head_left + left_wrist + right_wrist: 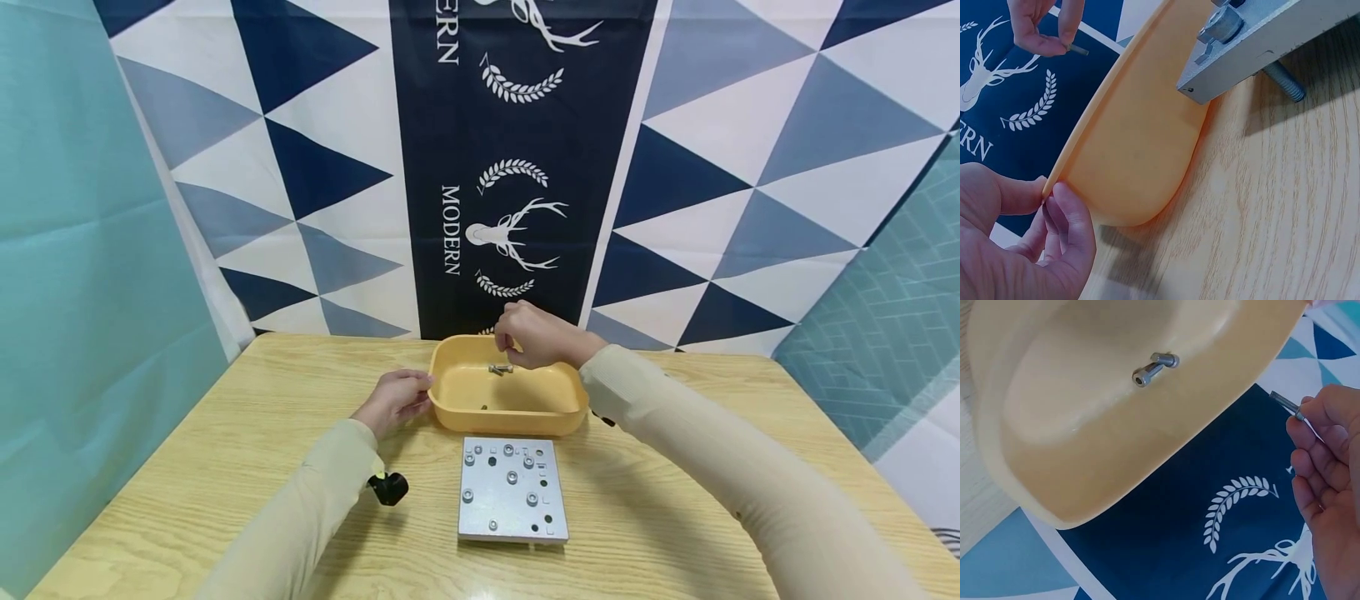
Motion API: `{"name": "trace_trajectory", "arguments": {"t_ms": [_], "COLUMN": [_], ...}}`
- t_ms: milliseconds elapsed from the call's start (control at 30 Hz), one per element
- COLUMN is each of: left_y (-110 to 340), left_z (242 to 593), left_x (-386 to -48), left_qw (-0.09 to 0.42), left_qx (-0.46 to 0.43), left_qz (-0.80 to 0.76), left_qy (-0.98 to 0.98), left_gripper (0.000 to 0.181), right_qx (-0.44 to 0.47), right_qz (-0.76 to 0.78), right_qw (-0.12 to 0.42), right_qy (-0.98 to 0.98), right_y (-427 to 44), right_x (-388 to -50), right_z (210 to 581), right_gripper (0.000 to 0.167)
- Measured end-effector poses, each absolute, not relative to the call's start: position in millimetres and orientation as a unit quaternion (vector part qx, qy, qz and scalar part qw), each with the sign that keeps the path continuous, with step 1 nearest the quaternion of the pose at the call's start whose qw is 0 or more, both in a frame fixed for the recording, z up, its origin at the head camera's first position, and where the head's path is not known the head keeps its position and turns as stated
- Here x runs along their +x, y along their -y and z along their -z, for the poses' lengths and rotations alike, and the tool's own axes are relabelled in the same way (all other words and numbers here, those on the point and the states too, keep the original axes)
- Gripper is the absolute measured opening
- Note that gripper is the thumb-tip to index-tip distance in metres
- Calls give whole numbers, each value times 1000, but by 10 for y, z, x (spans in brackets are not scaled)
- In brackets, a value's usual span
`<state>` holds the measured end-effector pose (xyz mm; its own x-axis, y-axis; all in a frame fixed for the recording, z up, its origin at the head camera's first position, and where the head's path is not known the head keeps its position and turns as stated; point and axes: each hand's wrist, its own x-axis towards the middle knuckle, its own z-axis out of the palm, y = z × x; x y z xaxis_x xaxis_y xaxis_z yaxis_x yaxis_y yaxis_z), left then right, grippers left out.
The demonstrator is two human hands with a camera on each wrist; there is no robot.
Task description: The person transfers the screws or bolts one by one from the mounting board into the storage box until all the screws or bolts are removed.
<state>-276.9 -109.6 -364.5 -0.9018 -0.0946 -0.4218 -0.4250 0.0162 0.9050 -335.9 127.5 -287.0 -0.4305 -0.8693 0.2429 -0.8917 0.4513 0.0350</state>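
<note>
One small metal screw is up in the air, pinched between the thumb and forefinger tips of the right hand, so that grip is narrow, basically closed down to the screw's thickness. In the right wrist view its free end points to about 10 o'clock, long axis running 10 to 4. From the left wrist view the same end sticks out towards 4.

In the head view, that hand hangs over the yellow tray around its 1 o'clock side. The tray's long axis goes 9 to 3 on the bench. The left hand is at the tray's 9 o'clock end, grip also narrow, thumb and fingers pinching the rim.

Two loose bolts lie touching on the tray floor; in the right wrist view one head faces roughly 8 o'clock, the other about 3. At the tray's 6 o'clock there's a silver plate with several bolts standing in it, and the left wrist view shows a threaded shank poking out underneath.
</note>
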Motion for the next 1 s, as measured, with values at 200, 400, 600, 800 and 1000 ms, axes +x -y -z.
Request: {"name": "trace_trajectory", "arguments": {"t_ms": [200, 400, 600, 800, 1000], "left_y": [1118, 1114, 1096, 1083, 1085], "left_z": [3626, 3631, 3659, 3674, 3658], "left_x": [-2788, -2770, -2757, -2762, -2768], "left_qw": [120, 123, 121, 117, 113], "left_qx": [-179, -174, -170, -171, -170], "left_qz": [-676, -667, -671, -674, -671], "left_qy": [-705, -714, -711, -709, -713], "left_gripper": [28, 27, 26, 26, 26], "right_qx": [525, 524, 510, 509, 498], "right_qz": [-50, -56, -49, -51, -50], "right_qw": [119, 130, 120, 123, 114], "right_qy": [841, 840, 851, 850, 858], "right_y": [-1245, -1209, -1183, -1160, -1136], "right_x": [-3479, -3578, -3629, -3654, -3679], "right_z": [2845, 2898, 2973, 3010, 3031], "right_gripper": [10, 12, 13, 13, 13]}}
